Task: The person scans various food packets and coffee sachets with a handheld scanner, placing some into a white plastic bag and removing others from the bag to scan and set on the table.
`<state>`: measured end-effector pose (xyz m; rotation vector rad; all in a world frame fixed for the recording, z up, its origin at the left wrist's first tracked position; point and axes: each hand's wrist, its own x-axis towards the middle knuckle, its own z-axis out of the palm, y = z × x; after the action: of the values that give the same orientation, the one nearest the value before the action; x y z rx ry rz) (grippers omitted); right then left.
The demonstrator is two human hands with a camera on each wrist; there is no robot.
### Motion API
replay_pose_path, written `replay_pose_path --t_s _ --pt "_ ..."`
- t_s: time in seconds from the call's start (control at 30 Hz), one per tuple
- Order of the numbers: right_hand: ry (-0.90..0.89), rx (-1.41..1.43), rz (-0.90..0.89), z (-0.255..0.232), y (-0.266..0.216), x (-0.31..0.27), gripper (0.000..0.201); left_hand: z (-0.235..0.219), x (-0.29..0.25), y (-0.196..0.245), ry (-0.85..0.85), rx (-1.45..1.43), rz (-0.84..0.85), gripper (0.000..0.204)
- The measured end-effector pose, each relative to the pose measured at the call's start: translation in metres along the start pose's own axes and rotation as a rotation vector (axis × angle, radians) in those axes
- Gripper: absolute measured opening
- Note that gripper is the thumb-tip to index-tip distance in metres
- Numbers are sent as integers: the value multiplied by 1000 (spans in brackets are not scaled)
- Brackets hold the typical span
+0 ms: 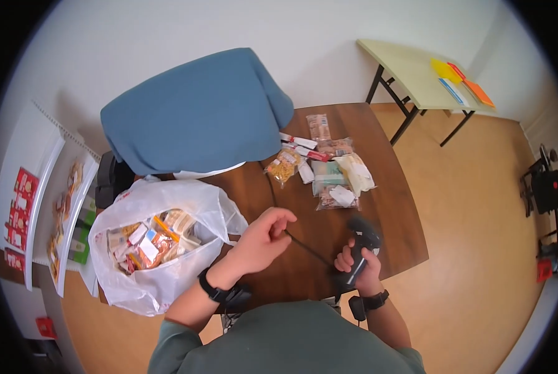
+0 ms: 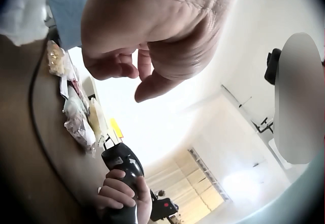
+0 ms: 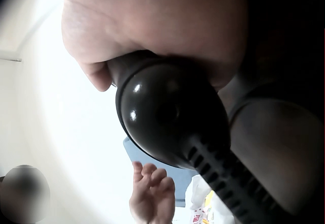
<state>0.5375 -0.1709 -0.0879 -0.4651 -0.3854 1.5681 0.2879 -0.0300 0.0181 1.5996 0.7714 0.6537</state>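
Observation:
A black handheld scanner [image 1: 365, 235] with a cable is gripped by the right hand [image 1: 361, 267], fingers curled round its handle; its rounded base [image 3: 170, 109] fills the middle of the right wrist view. The left hand [image 1: 263, 240] is held over the table with fingers loosely bent and nothing in them, between a white plastic bag [image 1: 113, 283] and the scanner. Inside the bag lie several packaged foods [image 1: 157, 243]. Past the hands, a group of packets lies on the table, among them a bag of yellowish snacks [image 1: 284, 165] and a cream packet [image 1: 355, 173].
A blue cloth [image 1: 191, 112] covers a large object at the table's back left. The cable [image 1: 307, 247] crosses the wooden table [image 1: 397, 218]. Shelves with packages [image 1: 22, 209] stand at the left. A pale table [image 1: 410, 75] with coloured folders is at the back right.

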Motion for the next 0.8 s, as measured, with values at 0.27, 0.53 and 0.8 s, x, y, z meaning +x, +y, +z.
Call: replay_pose_path --t_s 0.27,0.53,0.8 --pt "5 21 -1 0 0 1 37 16 141 -59 -33 449 63 25" --pt "-17 75 1 -1 -1 0 37 31 198 -82 268 1159 356 31" --pt "-23 82 9 -1 -1 2 38 20 208 -87 234 1390 326 20"
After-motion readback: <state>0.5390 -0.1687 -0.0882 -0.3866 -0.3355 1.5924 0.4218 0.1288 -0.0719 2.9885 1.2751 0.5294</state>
